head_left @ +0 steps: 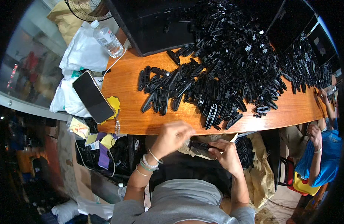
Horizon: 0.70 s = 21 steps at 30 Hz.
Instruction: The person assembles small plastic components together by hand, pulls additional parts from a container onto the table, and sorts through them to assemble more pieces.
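Just off the table's front edge, my right hand [227,154] grips one end of a long black plastic part [200,145] between thumb and fingers. My left hand [174,137] is raised to the left of that part and slightly above it, apart from it. Motion smears its fingers, so whether they hold anything does not show. On the wooden table [160,121] beyond my hands lies a big heap of similar black plastic parts [231,71]. Several longer oval parts [159,91] spread out at the heap's left side, and one ladder-like part [211,116] lies near the front edge.
To the left are a phone [93,96], a water bottle [107,39] and white bags [78,56]. A black bin [149,26] stands at the back. Below the table edge is a tan sack [263,171]. A person in blue [321,156] sits at the right.
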{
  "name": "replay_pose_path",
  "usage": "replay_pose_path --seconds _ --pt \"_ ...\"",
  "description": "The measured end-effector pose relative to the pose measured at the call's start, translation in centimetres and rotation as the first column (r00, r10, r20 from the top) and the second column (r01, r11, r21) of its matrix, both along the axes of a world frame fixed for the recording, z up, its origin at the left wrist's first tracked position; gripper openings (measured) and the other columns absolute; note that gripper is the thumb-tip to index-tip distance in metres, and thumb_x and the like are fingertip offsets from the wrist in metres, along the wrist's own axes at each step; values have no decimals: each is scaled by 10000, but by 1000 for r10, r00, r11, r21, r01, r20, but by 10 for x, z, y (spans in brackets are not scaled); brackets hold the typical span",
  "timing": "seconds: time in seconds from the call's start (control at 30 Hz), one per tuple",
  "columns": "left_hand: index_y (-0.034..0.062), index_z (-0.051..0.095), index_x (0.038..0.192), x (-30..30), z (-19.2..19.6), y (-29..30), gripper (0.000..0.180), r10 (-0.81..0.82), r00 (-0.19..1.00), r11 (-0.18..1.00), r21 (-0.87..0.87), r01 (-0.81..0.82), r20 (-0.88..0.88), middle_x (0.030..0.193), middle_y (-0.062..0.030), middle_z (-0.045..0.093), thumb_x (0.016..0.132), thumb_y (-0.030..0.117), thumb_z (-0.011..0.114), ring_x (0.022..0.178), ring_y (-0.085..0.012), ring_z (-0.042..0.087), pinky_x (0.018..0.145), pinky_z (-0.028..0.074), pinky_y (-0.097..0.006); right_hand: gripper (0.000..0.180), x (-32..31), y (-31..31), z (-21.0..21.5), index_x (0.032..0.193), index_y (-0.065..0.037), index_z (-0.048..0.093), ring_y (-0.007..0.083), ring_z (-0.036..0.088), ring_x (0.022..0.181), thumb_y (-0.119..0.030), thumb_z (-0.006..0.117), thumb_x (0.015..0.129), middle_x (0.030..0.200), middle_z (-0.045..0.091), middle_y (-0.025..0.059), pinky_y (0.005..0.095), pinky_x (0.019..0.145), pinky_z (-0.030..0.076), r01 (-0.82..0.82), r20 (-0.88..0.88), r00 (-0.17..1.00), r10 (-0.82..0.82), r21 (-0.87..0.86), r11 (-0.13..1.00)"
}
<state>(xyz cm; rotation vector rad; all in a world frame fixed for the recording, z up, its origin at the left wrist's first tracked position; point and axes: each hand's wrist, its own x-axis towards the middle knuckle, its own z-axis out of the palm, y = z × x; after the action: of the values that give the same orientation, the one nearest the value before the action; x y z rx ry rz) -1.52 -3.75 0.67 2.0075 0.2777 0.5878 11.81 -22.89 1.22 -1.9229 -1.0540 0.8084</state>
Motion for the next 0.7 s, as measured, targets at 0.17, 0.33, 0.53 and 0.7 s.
replay_pose_path --seconds 0.17,0.33,0.53,0.7 --pt "-14 607 948 42 9 46 244 501 865 816 358 -454 -44 901 -140 576 788 149 694 760 -311 603 644 491 -383 84 -5 34 24 837 44 636 304 610 718 63 648 756 819 605 138 362 662 500 12 211 975 -74 281 960" --pt "9 606 887 63 4 59 226 540 832 779 451 -435 -131 881 -140 556 740 144 713 834 -340 585 696 484 -419 125 12 121 -3 802 -45 621 286 471 895 -63 583 684 914 524 109 380 727 380 -25 777 566 -275 349 937" --pt "17 565 848 37 8 47 197 532 846 797 357 -488 -29 854 -139 559 723 81 703 809 -328 571 685 477 -414 97 9 137 -13 778 -41 590 292 458 926 -91 573 697 936 519 128 390 737 357 -38 822 528 -211 272 962" --pt "2 554 897 19 -2 39 219 546 834 832 59 -551 87 838 -99 615 743 14 709 744 -222 605 677 490 -312 201 12 129 -8 879 -21 564 258 543 774 36 660 712 928 601 101 360 701 434 -27 526 781 -337 568 823"
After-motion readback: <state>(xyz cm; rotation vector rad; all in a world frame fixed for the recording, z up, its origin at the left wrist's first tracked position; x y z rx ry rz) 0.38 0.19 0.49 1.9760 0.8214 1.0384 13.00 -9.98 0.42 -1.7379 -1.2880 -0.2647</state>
